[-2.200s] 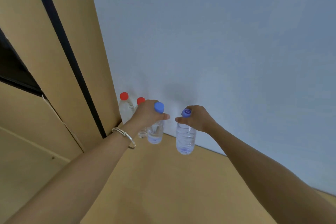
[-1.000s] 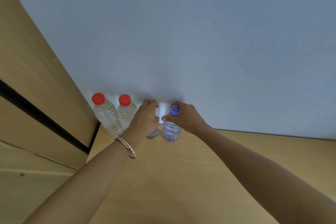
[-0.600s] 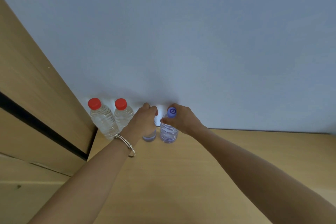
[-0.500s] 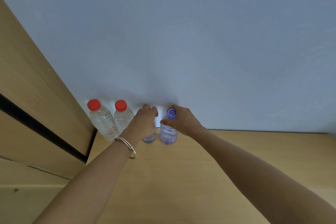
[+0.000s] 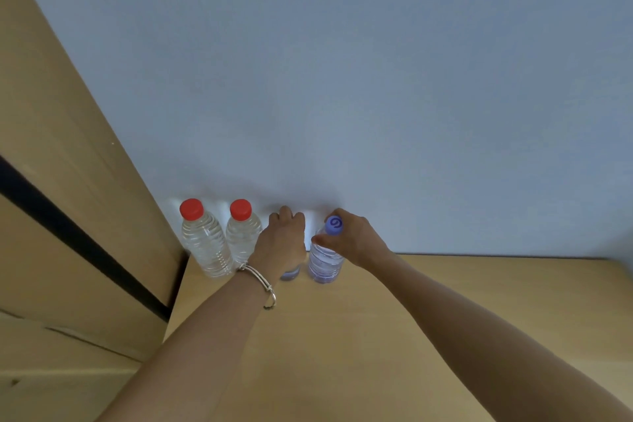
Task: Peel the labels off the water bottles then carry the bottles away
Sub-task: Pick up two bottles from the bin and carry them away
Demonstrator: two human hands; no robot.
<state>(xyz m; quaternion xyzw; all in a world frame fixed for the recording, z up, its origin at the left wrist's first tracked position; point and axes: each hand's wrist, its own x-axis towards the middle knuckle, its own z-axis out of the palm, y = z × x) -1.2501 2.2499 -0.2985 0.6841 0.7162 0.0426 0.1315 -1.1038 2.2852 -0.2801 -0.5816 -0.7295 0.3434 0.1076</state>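
- About two seconds ago both hands held their bottles in the air. Now the two bottles stand on the light wooden shelf (image 5: pixel 342 353), and in the last half second the hands have barely shifted.
- Nearest, two bare forearms reach forward over the shelf. A thin silver bracelet (image 5: pixel 261 282) sits on the left wrist.
- The left hand (image 5: pixel 282 243) is curled over the top of a clear plastic bottle (image 5: pixel 291 273). Only the base of this bottle shows below the wrist, and its cap is hidden.
- Just to the right, the right hand (image 5: pixel 356 240) pinches the neck of a clear ribbed bottle with a blue swirl-marked cap (image 5: pixel 325 260). This bottle stands upright, just beside the other.
- Left of the hands, two clear ribbed bottles with red caps (image 5: pixel 205 247) stand side by side. The outer one is close against the tan wooden side panel (image 5: pixel 68 199).
- Behind everything is the pale blue-grey wall (image 5: pixel 342 79), with the row of four bottles set along its foot.
- No label shows on any bottle, so peeling looks finished, and the step in hand seems to be setting down the carried pair.
- The next move is probably to let go. The fingers should open and lift straight up, because the bottles stand close together and a sideways brush could tip a neighbour.
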